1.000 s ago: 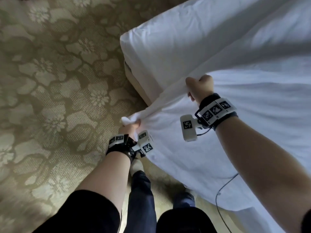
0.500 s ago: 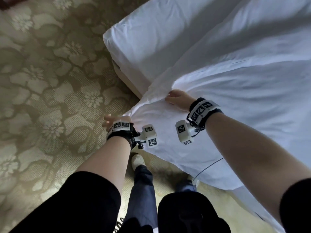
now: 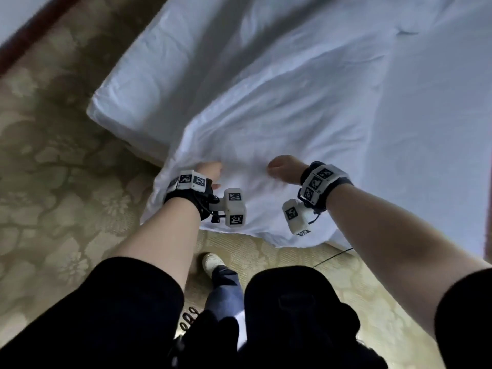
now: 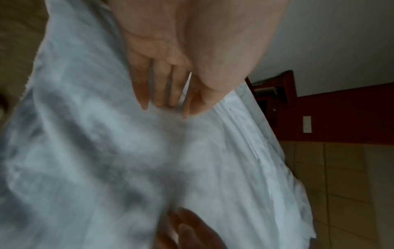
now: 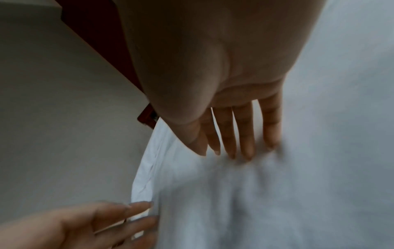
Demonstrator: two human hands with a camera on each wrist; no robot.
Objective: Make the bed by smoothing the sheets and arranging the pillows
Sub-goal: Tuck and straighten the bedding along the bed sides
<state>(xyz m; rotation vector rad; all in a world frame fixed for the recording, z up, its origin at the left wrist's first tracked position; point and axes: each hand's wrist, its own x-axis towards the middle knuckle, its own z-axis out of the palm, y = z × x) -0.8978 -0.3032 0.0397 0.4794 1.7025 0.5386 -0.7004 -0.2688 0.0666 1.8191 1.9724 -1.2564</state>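
The left hand [image 3: 210, 170] lies flat with straight fingers [image 4: 157, 84] together, their tips touching the rumpled white cotton sheet [image 3: 279, 123]. The right hand [image 3: 283, 169] is likewise spread flat, its straight fingers [image 5: 245, 133] pressing the same cloth just beside the left. The sheet drapes over the near corner of the white mattress [image 3: 149, 83], its loose edge hanging toward the olive floral carpet [image 3: 53, 169]. A dark red wooden baseboard [image 3: 34, 30] runs beyond.
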